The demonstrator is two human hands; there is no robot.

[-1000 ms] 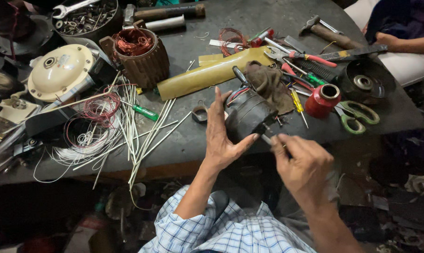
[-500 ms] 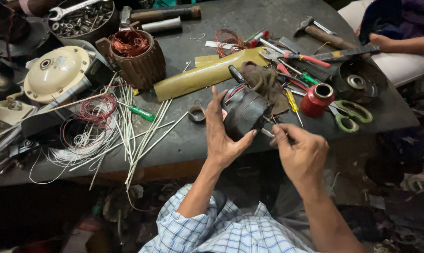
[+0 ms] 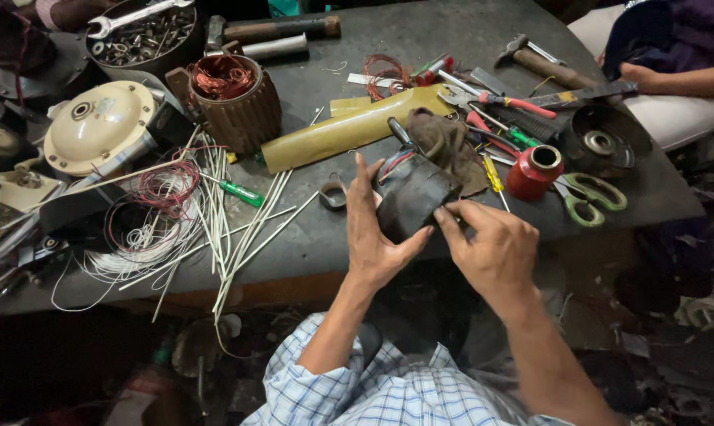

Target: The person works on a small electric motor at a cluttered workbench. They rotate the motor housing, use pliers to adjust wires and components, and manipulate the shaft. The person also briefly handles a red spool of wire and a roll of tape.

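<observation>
A dark motor part with red and black wires (image 3: 414, 196) sits tilted at the near edge of the grey workbench (image 3: 310, 244). My left hand (image 3: 371, 229) cups its left side, fingers stretched upward along it and thumb pressed under its lower edge. My right hand (image 3: 491, 248) meets it from the right, with thumb and fingertips pinched against its lower right corner. A dark rag (image 3: 444, 142) lies just behind the part.
Around it lie a brown wound stator (image 3: 235, 99), a cream motor cover (image 3: 97, 126), white sleeving and wire coils (image 3: 160, 213), a yellow-brown sheet roll (image 3: 349, 126), a red spool (image 3: 534, 170), green scissors (image 3: 590, 193), screwdrivers and a hammer (image 3: 538, 63). Another person's arm (image 3: 688, 79) rests far right.
Both hands have closed in on the motor part. My right hand moved left from a thin piece it pinched to the part's lower corner; my left thumb now presses under it.
</observation>
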